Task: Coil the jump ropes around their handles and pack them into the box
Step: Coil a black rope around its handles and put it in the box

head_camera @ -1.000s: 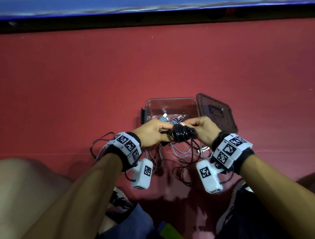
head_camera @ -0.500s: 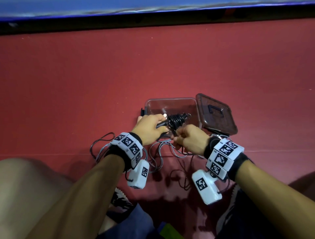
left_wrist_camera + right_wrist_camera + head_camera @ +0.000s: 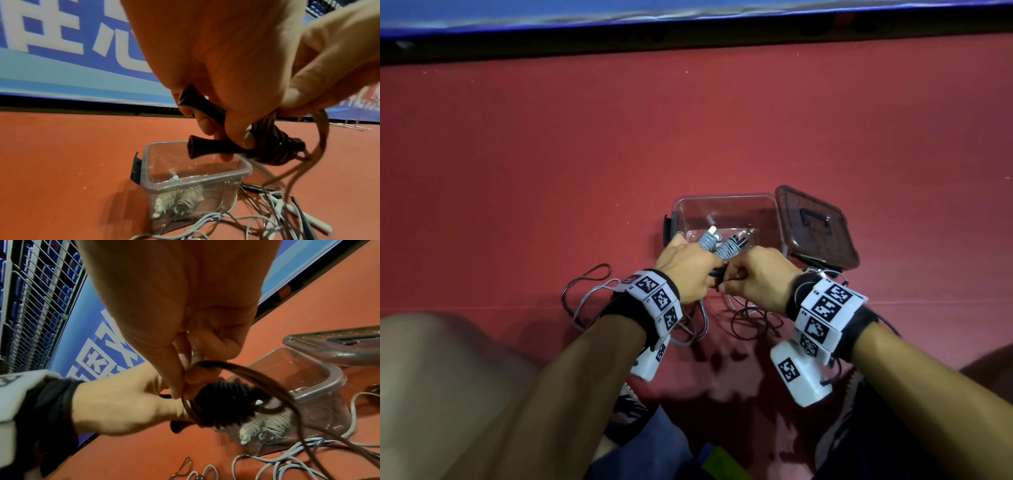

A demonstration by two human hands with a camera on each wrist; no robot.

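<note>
My left hand (image 3: 709,270) grips the two black handles (image 3: 205,146) of a jump rope side by side. Black rope is coiled (image 3: 222,404) round their far ends. My right hand (image 3: 732,279) is just to the right and pinches a loose strand of the black rope (image 3: 230,366) next to the coil. In the head view the hands hide most of the bundle. Just beyond the hands stands the clear plastic box (image 3: 726,205), open. A grey rope coiled on its handles (image 3: 722,245) lies inside.
The box's dark lid (image 3: 815,226) leans against its right side. Loose grey rope (image 3: 592,301) and dark rope (image 3: 753,322) lie tangled on the red floor (image 3: 688,137) under my wrists. A blue banner wall (image 3: 688,10) runs along the far edge. My knees and shoes are nearest.
My right hand went from above the black coil to below it, then close against the left hand, taking rope with it. The bundle dropped out of sight between the hands.
</note>
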